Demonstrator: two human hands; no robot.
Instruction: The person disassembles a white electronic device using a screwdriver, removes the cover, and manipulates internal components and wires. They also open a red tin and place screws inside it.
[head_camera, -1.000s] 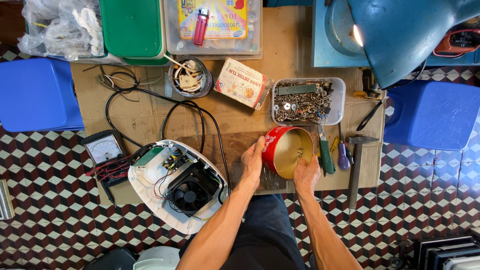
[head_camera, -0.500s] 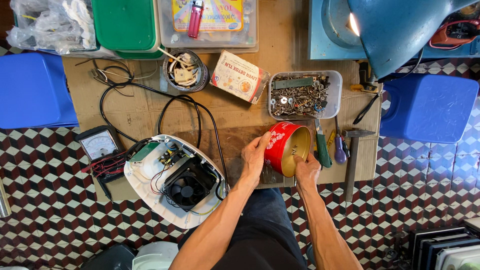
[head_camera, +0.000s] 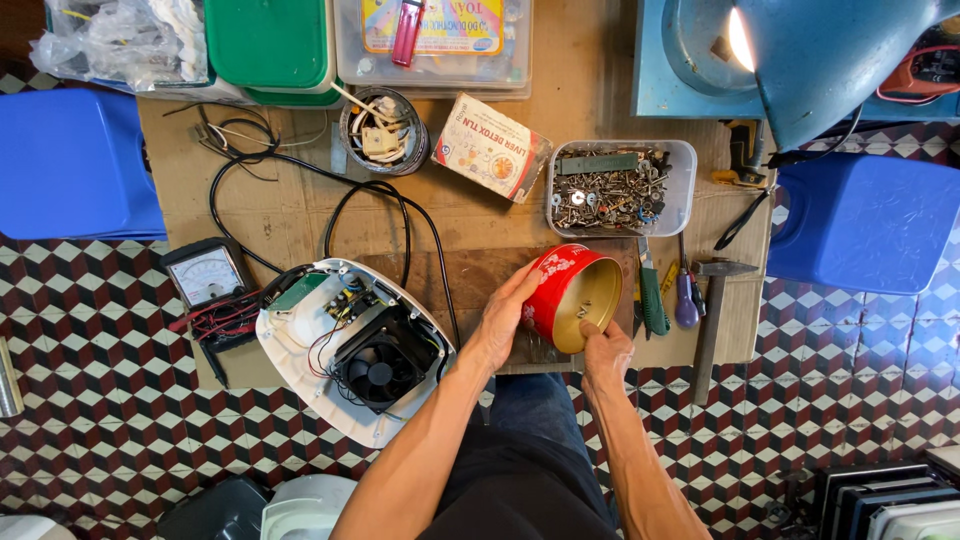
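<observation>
A round red tin (head_camera: 562, 290) with a gold inside lies tilted on its side on the cardboard-covered work surface (head_camera: 300, 215), its mouth facing right. My left hand (head_camera: 505, 322) clasps the tin's red wall from the left. My right hand (head_camera: 603, 352) sits at the tin's lower rim, fingertips reaching into the opening; whether they pinch anything is hidden. An opened white appliance (head_camera: 350, 345) with a black fan and circuit board lies to the left of my left arm.
A clear tub of screws (head_camera: 620, 188) stands behind the tin. Green-handled tool (head_camera: 652, 300), purple screwdriver (head_camera: 685, 305) and hammer (head_camera: 710, 310) lie to the right. An analog meter (head_camera: 205, 275) lies at left, a small tin of connectors (head_camera: 380, 130) and a printed box (head_camera: 490, 148) behind; blue stools (head_camera: 70, 165) flank the surface.
The tin has tipped further onto its side, mouth turned more to the right. My right hand has moved from beside the rim to the lower rim, fingers into the opening.
</observation>
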